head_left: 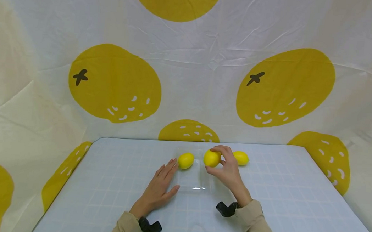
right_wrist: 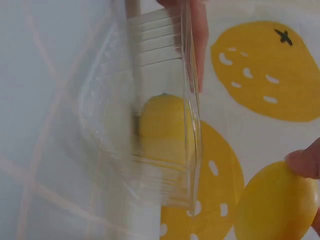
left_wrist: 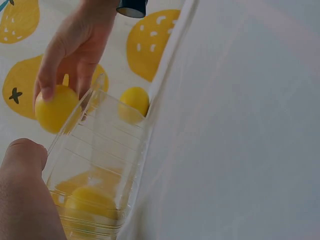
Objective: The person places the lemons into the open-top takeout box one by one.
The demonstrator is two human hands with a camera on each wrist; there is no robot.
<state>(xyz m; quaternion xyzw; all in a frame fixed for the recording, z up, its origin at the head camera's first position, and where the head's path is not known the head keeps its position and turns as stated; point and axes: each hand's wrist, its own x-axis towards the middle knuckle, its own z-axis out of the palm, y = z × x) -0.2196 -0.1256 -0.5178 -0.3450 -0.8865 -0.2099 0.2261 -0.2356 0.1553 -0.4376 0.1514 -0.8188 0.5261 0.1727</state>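
A clear plastic tray [head_left: 191, 180] lies on the pale blue checked table. One lemon [head_left: 186, 160] sits at the tray's far left corner; through the tray wall it shows in the right wrist view as the same lemon [right_wrist: 161, 125]. My left hand [head_left: 168, 176] lies flat on the table, fingers straight along the tray's left side and thumb [left_wrist: 22, 159] at its near edge. My right hand [head_left: 219, 163] pinches a second lemon [head_left: 211, 158] just above the tray's far right corner. A third lemon [head_left: 241, 157] lies on the table right of that hand.
White cloth printed with big yellow lemons [head_left: 114, 83] hangs behind and along both sides of the table. The checked tablecloth [head_left: 296, 200] stretches wide on either side of the tray. A black wrist mount [head_left: 226, 209] sits on each forearm.
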